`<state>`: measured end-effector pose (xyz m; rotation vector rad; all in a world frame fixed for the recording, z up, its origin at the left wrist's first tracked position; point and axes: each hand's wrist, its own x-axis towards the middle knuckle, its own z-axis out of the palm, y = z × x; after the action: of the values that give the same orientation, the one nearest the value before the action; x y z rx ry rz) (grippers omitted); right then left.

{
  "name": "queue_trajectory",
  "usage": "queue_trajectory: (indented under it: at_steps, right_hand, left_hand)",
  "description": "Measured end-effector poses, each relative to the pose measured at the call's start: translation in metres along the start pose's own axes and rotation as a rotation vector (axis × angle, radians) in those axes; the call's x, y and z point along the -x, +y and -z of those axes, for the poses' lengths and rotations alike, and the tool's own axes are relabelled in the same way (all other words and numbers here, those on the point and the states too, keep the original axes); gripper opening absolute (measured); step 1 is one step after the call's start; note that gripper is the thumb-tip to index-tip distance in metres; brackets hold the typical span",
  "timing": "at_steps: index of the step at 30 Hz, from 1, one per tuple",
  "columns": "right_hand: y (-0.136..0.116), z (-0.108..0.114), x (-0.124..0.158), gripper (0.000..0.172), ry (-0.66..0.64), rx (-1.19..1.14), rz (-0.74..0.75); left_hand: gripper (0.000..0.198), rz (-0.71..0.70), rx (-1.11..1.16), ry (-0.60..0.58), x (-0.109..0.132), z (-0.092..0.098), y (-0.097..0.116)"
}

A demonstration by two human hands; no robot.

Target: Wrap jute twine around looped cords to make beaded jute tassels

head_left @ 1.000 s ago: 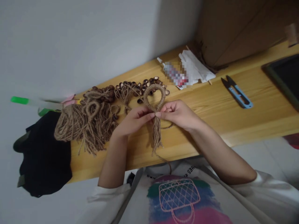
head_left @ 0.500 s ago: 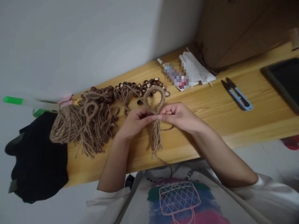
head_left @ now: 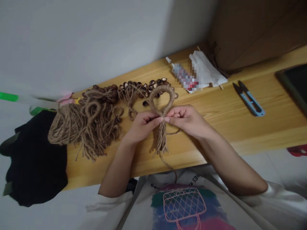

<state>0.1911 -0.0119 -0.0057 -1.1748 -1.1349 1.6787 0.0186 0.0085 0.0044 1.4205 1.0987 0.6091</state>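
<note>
Closest to you, a loose strand [head_left: 170, 166] hangs off the edge of the wooden table [head_left: 216, 134], straight below the twine loop [head_left: 162, 95]. Above the strand, the frayed tassel [head_left: 161, 140] fans out under the loop's neck. Your left hand [head_left: 140, 126] and right hand [head_left: 187, 120] meet at that neck. Both are curled nearly closed, and the thumb and forefinger of each pinch the twine where the loop narrows. The fingertips of the two hands touch each other there. The loop stands above your knuckles, over the table.

Left of the loop lies a heap of twine pieces [head_left: 96, 124], with a wound bundle [head_left: 62, 125] at its outer end and a black cloth [head_left: 33, 159] beyond that. Just behind the loop, brown seeds [head_left: 139, 87] are strewn in a row. Behind the loop to its right lie a blurred tube [head_left: 185, 76] and white paper [head_left: 207, 68]. Blue snips [head_left: 250, 99] lie well to the loop's right. A cardboard box [head_left: 254, 32] stands farthest back.
</note>
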Motion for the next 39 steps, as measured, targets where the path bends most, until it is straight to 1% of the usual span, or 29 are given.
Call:
queue_trajectory:
  at_steps: [4, 7, 14, 18, 22, 26, 30, 33, 35, 38, 39]
  right_hand:
    - [0.004, -0.002, -0.003, 0.040, 0.136, -0.023, -0.023]
    - [0.004, -0.002, -0.004, 0.039, 0.181, -0.023, -0.030]
    - [-0.004, 0.000, -0.002, 0.036, 0.156, -0.148, -0.059]
    - [-0.005, 0.000, -0.002, 0.035, 0.178, -0.190, -0.058]
    - [-0.005, 0.000, -0.002, 0.037, 0.167, -0.192, -0.038]
    - [-0.004, 0.000, -0.001, 0.036, 0.165, -0.142, 0.005]
    - [0.000, 0.000, -0.001, 0.035, 0.189, -0.058, 0.071]
    - [0.004, 0.002, -0.003, 0.031, 0.250, 0.036, 0.133]
    - [0.006, 0.003, -0.004, 0.024, 0.345, 0.168, 0.234]
    - [0.006, 0.003, -0.003, 0.012, 0.541, 0.412, 0.460]
    - [0.006, 0.002, -0.002, 0.010, 0.584, 0.465, 0.527]
  left_hand:
    - [0.032, -0.017, 0.043, 0.041, -0.002, -0.004, -0.003]
    - [0.030, -0.016, 0.080, 0.052, -0.004, -0.005, -0.003]
    - [0.033, 0.021, 0.143, 0.039, -0.005, -0.004, -0.002]
    - [0.035, 0.056, 0.226, 0.042, -0.005, -0.003, -0.005]
    - [0.038, 0.128, 0.341, -0.004, -0.006, -0.003, -0.009]
    - [0.040, 0.140, 0.484, -0.066, -0.007, -0.003, -0.012]
    - [0.040, 0.127, 0.521, -0.059, -0.007, -0.004, -0.011]
    - [0.040, 0.132, 0.525, -0.032, -0.007, -0.005, -0.010]
    - [0.040, 0.133, 0.530, -0.002, -0.006, -0.005, -0.010]
    - [0.041, 0.119, 0.538, 0.056, -0.007, -0.004, -0.011]
    - [0.041, 0.111, 0.539, 0.078, -0.008, -0.003, -0.012]
